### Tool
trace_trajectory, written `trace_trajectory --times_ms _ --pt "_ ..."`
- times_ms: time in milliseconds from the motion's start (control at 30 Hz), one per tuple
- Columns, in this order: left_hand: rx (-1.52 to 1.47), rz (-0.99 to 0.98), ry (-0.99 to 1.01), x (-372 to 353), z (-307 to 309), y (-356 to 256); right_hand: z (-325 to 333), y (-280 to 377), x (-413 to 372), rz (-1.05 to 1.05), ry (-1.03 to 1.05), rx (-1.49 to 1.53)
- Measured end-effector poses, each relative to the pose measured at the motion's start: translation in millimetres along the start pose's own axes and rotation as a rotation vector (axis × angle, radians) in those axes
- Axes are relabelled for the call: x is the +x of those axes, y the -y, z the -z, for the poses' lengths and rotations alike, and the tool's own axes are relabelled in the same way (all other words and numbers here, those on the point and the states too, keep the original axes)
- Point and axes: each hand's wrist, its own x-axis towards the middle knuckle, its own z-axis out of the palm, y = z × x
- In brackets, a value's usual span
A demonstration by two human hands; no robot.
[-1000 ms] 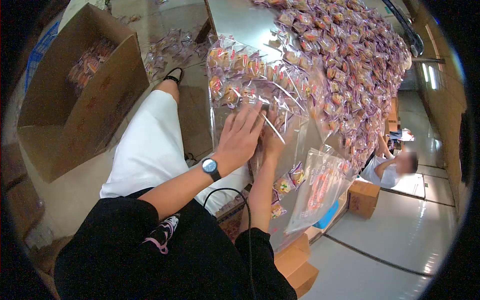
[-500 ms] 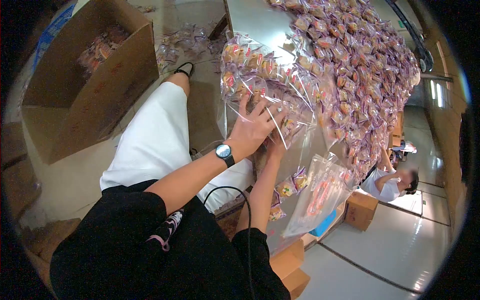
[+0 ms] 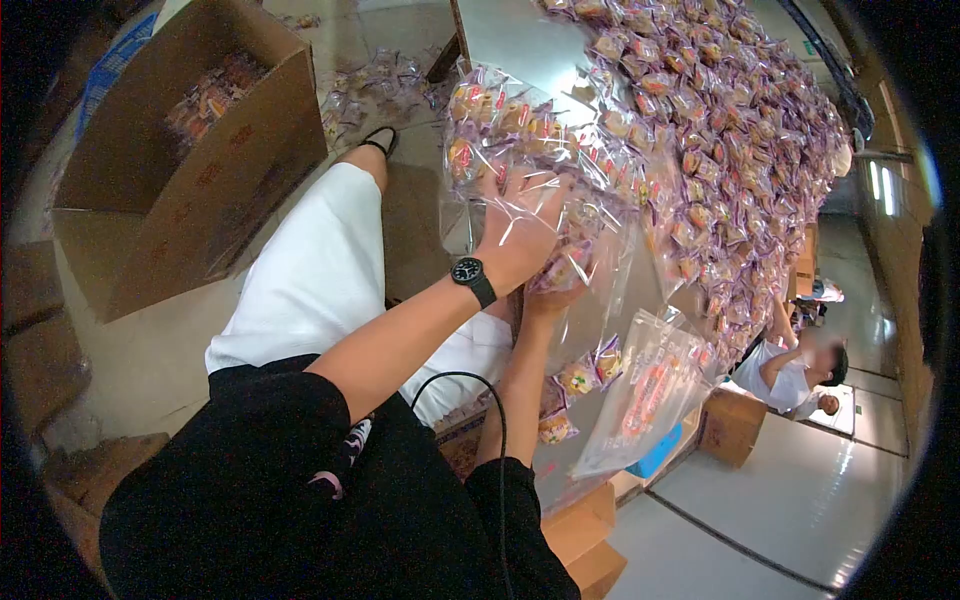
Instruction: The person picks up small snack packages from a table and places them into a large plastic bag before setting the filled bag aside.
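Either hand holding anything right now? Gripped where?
Left hand grips the clear snack-filled bag at its near end, film bunched under the fingers. Right hand is underneath, mostly hidden; its hold cannot be told.

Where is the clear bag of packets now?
Head view, centre: the clear bag sits at the table edge, left hand gripping it from above, right hand beneath, beside the loose packet pile.

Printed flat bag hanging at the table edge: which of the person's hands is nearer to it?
Right. The right hand is under the clear snack bag, close to the printed bag; the left hand lies farther off, on the snack bag.
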Motion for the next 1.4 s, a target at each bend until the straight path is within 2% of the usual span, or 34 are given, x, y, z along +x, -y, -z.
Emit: trace_trajectory --times_ms 100,200,300,367,467,567,633,667,733,833,900,967,1033,1133,1167,1200,1267,1333,1400 --pt "0.040 0.011 -0.057 6 -11 -4 6 27 10 -0.118 -0.166 0.157" --pt "0.065 0.060 -0.085 17 -18 -9 11 35 21 -0.099 -0.186 0.062" --pt "-0.234 0.141 -0.034 19 -23 -10 10 36 22 -0.156 -0.110 0.155" --pt "-0.126 0.064 0.082 13 -20 -7 3 13 3 -0.278 -0.048 0.353" --pt "0.073 -0.009 0.247 14 -6 -9 3 27 14 -0.255 -0.042 0.504" --pt "0.223 -0.161 0.211 5 -14 0 -2 14 -2 -0.381 -0.040 0.681" --pt "0.197 -0.182 0.197 3 -8 3 -1 -8 -13 -0.412 0.003 0.616" --pt "0.187 -0.192 0.189 3 -2 5 0 -20 -15 -0.362 0.040 0.480" --pt "0.258 -0.262 0.256 7 7 12 0 -9 -10 -0.300 0.005 0.461" --pt "0.250 -0.296 0.289 8 6 23 0 20 4 -0.273 -0.138 0.684" --pt "0.244 -0.299 0.262 7 0 28 1 25 10 -0.279 -0.130 0.674" --pt "0.269 -0.296 0.215 4 -8 27 5 25 12 -0.177 -0.130 0.323" --pt "0.232 -0.296 0.202 4 -2 26 8 20 11 -0.074 -0.146 0.118" --pt "0.181 -0.230 0.242 8 12 21 9 27 13 -0.026 -0.207 0.026" --pt "0.164 -0.194 0.263 9 15 20 7 27 14 -0.109 -0.230 0.007" --pt "0.094 -0.233 0.183 10 13 23 6 29 16 -0.192 -0.251 -0.013" --pt "0.107 -0.216 0.162 9 8 23 8 32 18 -0.302 -0.262 -0.014" --pt "0.158 -0.198 0.177 12 7 21 12 51 30 -0.384 -0.228 0.053" --pt "0.255 -0.175 0.235 13 8 19 14 55 32 -0.388 -0.164 -0.040"
